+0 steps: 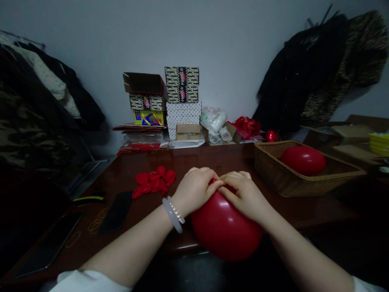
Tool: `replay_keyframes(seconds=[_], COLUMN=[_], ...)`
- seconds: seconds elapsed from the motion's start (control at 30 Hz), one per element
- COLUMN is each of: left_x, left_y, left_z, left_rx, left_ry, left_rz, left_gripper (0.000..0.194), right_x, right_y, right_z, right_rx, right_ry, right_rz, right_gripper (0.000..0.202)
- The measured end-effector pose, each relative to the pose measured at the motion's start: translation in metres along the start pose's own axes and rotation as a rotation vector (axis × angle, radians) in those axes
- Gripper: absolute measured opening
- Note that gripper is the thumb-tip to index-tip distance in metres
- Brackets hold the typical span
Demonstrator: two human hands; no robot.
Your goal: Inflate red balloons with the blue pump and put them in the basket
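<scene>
An inflated red balloon (226, 233) is at the near edge of the table (197, 158), directly beneath both hands; whether it touches the edge cannot be determined. The left hand (196, 190) and right hand (245, 195) meet at its top, thumbs and index fingers pinching the balloon's upper end, the exact grip on the neck being partly hidden by the fingers. The left wrist bears a pale bangle (172, 215) and a beaded bracelet (175, 210). To the left of the hands lies a pile of limp red balloons (154, 181), with a dark flat pad (116, 211) just beside it and yellowish rubber bands (95, 226) near the pad. To the right stands a wicker basket (279, 184) containing a second inflated balloon (303, 160). Stacked patterned boxes (183, 91) stand beyond the table's far side.
</scene>
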State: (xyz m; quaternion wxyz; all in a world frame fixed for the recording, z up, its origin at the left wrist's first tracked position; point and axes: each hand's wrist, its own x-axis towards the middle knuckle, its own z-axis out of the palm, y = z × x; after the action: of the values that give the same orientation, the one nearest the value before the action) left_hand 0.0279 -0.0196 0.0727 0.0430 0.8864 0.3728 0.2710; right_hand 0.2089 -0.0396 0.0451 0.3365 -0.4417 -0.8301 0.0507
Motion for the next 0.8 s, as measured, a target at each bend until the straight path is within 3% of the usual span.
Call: replay_keyframes(seconds=[0.33,0.43,0.5,0.57,0.63,0.8], left_x=[0.005,0.000,-0.008,-0.021,-0.039,-0.082], left_y=[-0.006,-0.012,-0.022,-0.039,-0.059,-0.101], left_z=[-0.006,-0.011,-0.009,0.000,0.017,0.060], left_rx=[0.203,0.131,0.002,-0.082,-0.073,0.129], left_ry=[-0.026,0.003,0.069,0.163,0.159,-0.160], left_rz=[0.243,0.275,0.196,0.022,-0.153,-0.439], left_gripper=[0.029,0.030,0.032,0.033,0.026,0.011], right_x=[0.003,0.002,0.000,-0.003,-0.004,0.000], right_y=[0.002,-0.002,-0.003,-0.001,0.001,0.006], right_z=[-0.005,-0.005,-0.005,-0.005,-0.006,-0.003], right_rx=[-0.010,-0.003,-0.008,-0.021,-0.030,-0.047], right_ry=[-0.074,-0.051,-0.031,-0.014,-0.012,0.024], right_rz=[0.022,0.011,0.011,0.018,0.023,0.023], right_gripper=[0.017,0.020,0.022,0.022,0.023,0.020])
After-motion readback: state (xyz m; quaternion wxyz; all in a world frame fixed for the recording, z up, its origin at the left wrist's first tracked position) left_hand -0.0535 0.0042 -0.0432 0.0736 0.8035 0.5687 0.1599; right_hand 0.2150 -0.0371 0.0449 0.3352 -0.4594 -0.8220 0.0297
